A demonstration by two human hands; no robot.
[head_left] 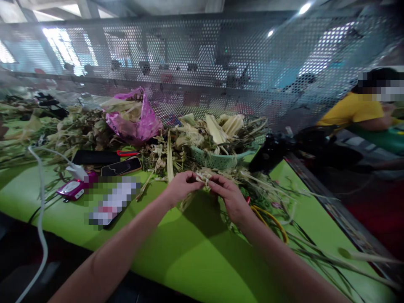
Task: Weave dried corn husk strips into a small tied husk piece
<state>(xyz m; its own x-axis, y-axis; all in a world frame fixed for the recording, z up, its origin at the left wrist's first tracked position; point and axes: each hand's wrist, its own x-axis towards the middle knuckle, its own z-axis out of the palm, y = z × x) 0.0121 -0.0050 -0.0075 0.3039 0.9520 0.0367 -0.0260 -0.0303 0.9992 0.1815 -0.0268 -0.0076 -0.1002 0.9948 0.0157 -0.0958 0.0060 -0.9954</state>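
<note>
Two hands [182, 187] [232, 198] pinch pale fibre [205, 178]; green basket [210, 160], pink bag [149, 122] crowd behind.

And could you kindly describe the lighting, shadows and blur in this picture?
In the head view, windows and a ceiling lamp glare near the top; in the same view, a shadow darkens the green table beneath the left hand and right hand, the pale plant piece they pinch lacks fine detail, and blocky pixels cover a flat item.

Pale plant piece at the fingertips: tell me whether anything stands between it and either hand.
Nothing visible does: the left hand and right hand both appear to touch the pale plant piece. The green basket stands beyond the hands, not in between.
</note>
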